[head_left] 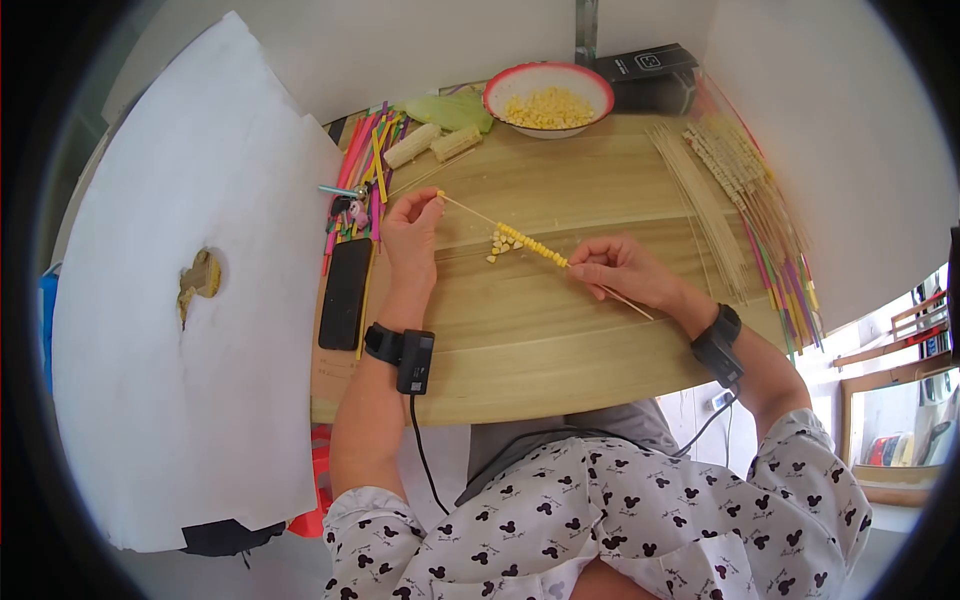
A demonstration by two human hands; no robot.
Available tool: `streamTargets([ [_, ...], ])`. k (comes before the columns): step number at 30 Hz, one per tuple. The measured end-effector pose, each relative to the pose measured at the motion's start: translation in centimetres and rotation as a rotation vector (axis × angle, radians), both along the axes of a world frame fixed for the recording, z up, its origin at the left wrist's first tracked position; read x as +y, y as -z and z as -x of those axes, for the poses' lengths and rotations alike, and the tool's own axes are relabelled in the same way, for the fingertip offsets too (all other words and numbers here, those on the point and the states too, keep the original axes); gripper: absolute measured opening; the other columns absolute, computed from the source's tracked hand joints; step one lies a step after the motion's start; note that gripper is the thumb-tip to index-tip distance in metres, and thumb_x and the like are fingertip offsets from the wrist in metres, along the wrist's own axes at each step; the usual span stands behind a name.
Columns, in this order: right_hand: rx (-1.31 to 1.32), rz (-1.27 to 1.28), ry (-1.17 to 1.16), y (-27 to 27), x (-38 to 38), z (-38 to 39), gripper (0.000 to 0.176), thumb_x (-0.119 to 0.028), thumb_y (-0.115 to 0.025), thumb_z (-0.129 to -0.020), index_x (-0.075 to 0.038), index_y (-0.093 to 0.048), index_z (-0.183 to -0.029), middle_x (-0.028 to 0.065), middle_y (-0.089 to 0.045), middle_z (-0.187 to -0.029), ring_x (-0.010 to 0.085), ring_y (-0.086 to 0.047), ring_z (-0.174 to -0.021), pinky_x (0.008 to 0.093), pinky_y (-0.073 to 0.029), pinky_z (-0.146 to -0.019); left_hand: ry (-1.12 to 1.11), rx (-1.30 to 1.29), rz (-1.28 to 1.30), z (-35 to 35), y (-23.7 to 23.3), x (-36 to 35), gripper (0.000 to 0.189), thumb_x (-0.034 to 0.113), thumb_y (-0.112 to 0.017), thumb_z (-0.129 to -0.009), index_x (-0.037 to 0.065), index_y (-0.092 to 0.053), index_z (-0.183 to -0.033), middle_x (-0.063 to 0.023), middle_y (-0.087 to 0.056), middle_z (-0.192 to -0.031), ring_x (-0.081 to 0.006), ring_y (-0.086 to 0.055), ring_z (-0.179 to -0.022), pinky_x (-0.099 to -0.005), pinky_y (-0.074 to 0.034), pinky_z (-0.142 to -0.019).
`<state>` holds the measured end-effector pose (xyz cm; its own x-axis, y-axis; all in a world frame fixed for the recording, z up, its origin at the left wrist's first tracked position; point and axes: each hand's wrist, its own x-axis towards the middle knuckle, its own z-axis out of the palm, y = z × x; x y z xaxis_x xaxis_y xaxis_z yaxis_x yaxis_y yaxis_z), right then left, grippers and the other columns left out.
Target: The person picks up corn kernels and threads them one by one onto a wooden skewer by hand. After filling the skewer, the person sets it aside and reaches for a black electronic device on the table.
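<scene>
A thin wooden skewer slants over the table between my hands, with a row of yellow corn kernels threaded along its middle. My right hand pinches the skewer just below that row, and the bare lower end sticks out past the fingers. At the upper tip, my left hand is closed, thumb and finger on a single corn kernel. Whether this kernel is on the tip is too small to tell. Several loose kernels lie on the wood under the skewer.
At the back stands a red-rimmed bowl of kernels, near two corn cobs. A black phone and coloured sticks lie left. Bare skewers and filled skewers lie right. White panels flank the table.
</scene>
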<state>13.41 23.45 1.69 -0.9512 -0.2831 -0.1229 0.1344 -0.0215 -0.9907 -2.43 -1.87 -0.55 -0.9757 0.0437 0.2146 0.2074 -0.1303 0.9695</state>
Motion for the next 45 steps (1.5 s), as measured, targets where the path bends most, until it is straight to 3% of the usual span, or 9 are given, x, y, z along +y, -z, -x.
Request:
streamTargets([
  [11,0.045,-0.017,0.0,-0.03,0.06,-0.04,0.013,-0.014,-0.06,-0.094,-0.001,-0.063,-0.093,-0.0048,-0.056,-0.069,0.0014,-0.049,-0.058,0.0171,-0.039,-0.052,0.046,-0.054,-0.131,0.48,0.52,0.09,0.014,0.003,-0.067,-0.083,0.001,-0.065,-0.096,0.0007,-0.061,-0.084,-0.0061,-0.054,-0.073,-0.02,-0.044,-0.066],
  [21,0.019,-0.074,-0.017,-0.34,0.23,0.02,0.012,-0.013,-0.059,-0.095,-0.002,-0.062,-0.09,-0.0055,-0.054,-0.067,0.0008,-0.047,-0.057,0.0172,-0.037,-0.052,0.021,-0.034,-0.085,0.2,0.33,0.2,0.013,0.001,-0.067,-0.084,0.002,-0.065,-0.098,0.0002,-0.061,-0.085,-0.0069,-0.053,-0.072,-0.0191,-0.043,-0.064],
  [27,-0.022,-0.06,0.025,-0.51,-0.08,-0.16,0.012,-0.013,-0.059,-0.095,-0.002,-0.062,-0.09,-0.0059,-0.053,-0.065,0.0006,-0.047,-0.057,0.0173,-0.036,-0.052,0.011,-0.004,-0.051,0.19,0.5,0.13,0.015,0.001,-0.067,-0.084,0.002,-0.065,-0.099,-0.0001,-0.063,-0.085,-0.0069,-0.054,-0.073,-0.0194,-0.044,-0.066],
  [32,-0.018,-0.048,0.0,-0.75,0.19,-0.24,0.012,-0.013,-0.059,-0.095,-0.002,-0.062,-0.092,-0.0057,-0.053,-0.066,0.0006,-0.047,-0.057,0.0171,-0.036,-0.052,0.039,-0.108,-0.172,0.16,0.19,0.09,0.015,-0.001,-0.064,-0.085,-0.001,-0.063,-0.1,-0.0044,-0.063,-0.089,-0.0103,-0.057,-0.076,-0.0224,-0.047,-0.07],
  [36,-0.028,-0.019,0.02,-0.4,0.31,-0.32,0.012,-0.012,-0.059,-0.095,-0.001,-0.063,-0.095,-0.0052,-0.055,-0.067,0.0006,-0.048,-0.057,0.017,-0.037,-0.052,0.056,-0.166,-0.243,-0.19,-0.25,0.3,0.015,0.001,-0.066,-0.083,0.0,-0.064,-0.099,-0.0025,-0.063,-0.086,-0.0079,-0.056,-0.073,-0.0199,-0.046,-0.066],
  [38,-0.04,-0.024,0.02,-0.54,0.32,-0.38,0.012,-0.012,-0.06,-0.095,-0.001,-0.064,-0.096,-0.0051,-0.055,-0.068,0.0007,-0.048,-0.058,0.0169,-0.037,-0.052,0.095,-0.185,-0.247,-0.09,-0.21,0.01,0.017,-0.002,-0.063,-0.086,-0.001,-0.062,-0.102,-0.006,-0.063,-0.093,-0.0116,-0.058,-0.079,-0.0242,-0.048,-0.073],
  [45,-0.049,-0.031,0.019,-0.27,0.25,-0.2,0.012,-0.013,-0.06,-0.095,-0.001,-0.064,-0.095,-0.0052,-0.055,-0.07,0.0007,-0.048,-0.058,0.0168,-0.039,-0.052,0.123,-0.173,-0.262,-0.17,0.0,-0.01,0.017,-0.002,-0.063,-0.086,-0.001,-0.061,-0.103,-0.0063,-0.063,-0.093,-0.012,-0.058,-0.08,-0.0244,-0.049,-0.074],
])
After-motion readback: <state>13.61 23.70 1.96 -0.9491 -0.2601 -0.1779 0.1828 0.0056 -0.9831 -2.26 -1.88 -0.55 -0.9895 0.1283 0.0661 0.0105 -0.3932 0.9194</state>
